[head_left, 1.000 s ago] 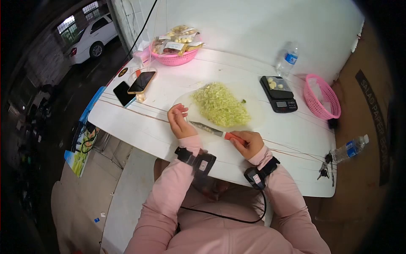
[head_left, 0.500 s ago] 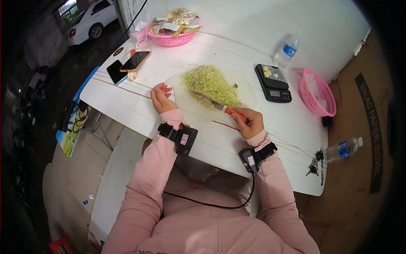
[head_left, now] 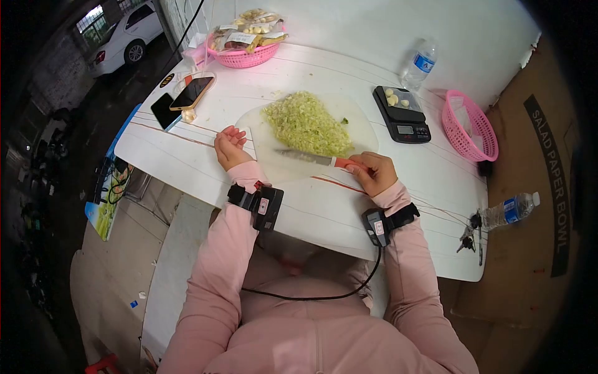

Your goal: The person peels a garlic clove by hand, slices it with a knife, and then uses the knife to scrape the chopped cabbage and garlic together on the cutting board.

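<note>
My right hand is closed round the orange-red handle of a knife. The blade lies along the near edge of a heap of finely chopped pale green vegetable, with bits stuck to the metal. Beneath the heap is a translucent whitish cutting board. My left hand rests at the board's left edge, palm turned up and fingers loosely bent, holding nothing. Both wrists wear black strapped devices.
Back left are two phones and a pink basket of packaged food. To the right stand a black scale with garlic cloves, another pink basket, a water bottle, a second bottle and keys.
The knife has drawn back from inside the heap to its near edge, and its blade now lies more level. My right hand has shifted slightly right; my left stays beside the board.
</note>
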Available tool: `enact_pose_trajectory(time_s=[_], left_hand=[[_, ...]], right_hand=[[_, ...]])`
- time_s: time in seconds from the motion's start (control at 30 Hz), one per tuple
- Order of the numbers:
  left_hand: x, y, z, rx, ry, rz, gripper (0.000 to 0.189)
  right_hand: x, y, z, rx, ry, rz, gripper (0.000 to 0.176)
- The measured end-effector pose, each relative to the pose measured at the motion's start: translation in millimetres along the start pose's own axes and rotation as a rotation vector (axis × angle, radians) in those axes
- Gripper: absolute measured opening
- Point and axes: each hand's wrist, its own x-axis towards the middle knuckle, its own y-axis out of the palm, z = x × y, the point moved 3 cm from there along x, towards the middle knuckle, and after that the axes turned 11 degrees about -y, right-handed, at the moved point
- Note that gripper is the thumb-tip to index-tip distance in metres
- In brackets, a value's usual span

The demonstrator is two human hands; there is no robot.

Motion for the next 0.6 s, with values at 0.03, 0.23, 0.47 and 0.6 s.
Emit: enact_pose_trajectory(time_s=[0.03, 0.23, 0.47, 0.6], left_hand=[[0.5, 0.2, 0.0, 0.0, -0.002, 0.007, 0.039], [1.3, -1.6, 2.1, 0.03, 0.003, 0.028, 0.039], [0.1, -1.0, 2.1, 0.047, 0.014, 0.032, 0.035], [-13.4, 2.1, -8.9, 0.087, 0.086, 0.074, 0.032]], right_hand=[[-0.6, 0.8, -1.1, 0.03, 0.005, 0.037, 0.02], [-2.7, -8.6, -21.9, -0.392, -0.082, -0.025, 0.014], [-0.4, -10.6, -20.2, -0.149, -0.028, -0.176, 0.013], [0.1, -4.8, -18.2, -0.038, 0.092, -0.269, 0.014]])
